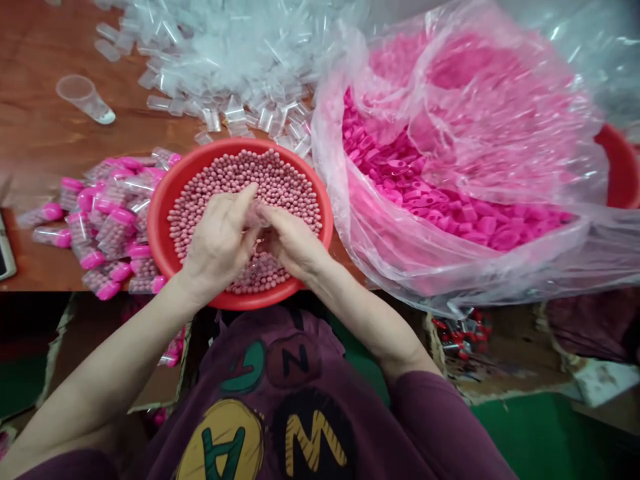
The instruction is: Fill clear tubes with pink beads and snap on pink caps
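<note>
Both hands meet above a red plastic bowl [159, 220] filled with small pink beads [280, 177]. My left hand [220, 227] is closed, its thumb and fingertips against a small clear plastic container [257, 216] that is mostly hidden by the fingers. From the other side, my right hand [293, 240] is closed on the same container, with its fingers curled inward. Left of the bowl lies a heap of clear bottles with pink caps [113, 227], many holding pink beads.
A large clear bag [345, 193] of bright pink caps [465, 213] stands at the right. Empty clear containers [225, 60] are piled at the back. A clear cup [85, 97] lies on the brown table [30, 133]. Open boxes [510, 347] sit below the table edge.
</note>
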The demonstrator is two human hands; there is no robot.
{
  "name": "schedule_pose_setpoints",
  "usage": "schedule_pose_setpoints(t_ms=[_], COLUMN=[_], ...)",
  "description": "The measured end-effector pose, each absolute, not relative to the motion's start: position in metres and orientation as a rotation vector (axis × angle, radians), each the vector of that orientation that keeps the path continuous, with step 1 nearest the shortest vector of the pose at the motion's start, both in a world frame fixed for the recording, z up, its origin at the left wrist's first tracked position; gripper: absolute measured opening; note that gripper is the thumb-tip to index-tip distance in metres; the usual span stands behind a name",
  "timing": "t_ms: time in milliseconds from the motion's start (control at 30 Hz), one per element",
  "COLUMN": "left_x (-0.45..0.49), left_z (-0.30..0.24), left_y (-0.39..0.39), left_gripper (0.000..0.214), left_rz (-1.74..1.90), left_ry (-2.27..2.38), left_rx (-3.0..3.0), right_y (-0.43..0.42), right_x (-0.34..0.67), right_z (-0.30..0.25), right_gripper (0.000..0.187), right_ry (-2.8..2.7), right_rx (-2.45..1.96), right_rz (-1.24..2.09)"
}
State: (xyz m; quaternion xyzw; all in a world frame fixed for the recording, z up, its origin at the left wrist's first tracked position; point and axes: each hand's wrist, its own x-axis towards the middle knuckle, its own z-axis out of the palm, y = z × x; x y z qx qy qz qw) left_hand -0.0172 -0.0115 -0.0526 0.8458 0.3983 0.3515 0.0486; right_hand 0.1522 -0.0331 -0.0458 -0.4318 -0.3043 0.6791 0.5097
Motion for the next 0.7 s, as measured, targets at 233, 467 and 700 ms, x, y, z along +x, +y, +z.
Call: schedule_pose_setpoints(t_ms=[233,467,700], left_x=[-0.018,0.014,0.001], left_z=[-0.062,-0.055,-0.058], left_y=[0.052,0.073,0.102], left_gripper=[0.03,0.027,0.016], left_rz=[0.517,0.289,0.454], left_ry=[1.205,1.123,1.373], left_rx=[2.37,2.44,2.267], right_y=[0.012,0.017,0.053], right_x=[0.304,0.341,0.449], right_z=[-0.064,-0.085,-0.118], right_gripper=[0.018,0.017,0.02], right_ry=[-1.08,-0.898,-0.817], right_rx=[-1.553,-1.476,-1.789], right_rz=[0.79,0.687,0.075])
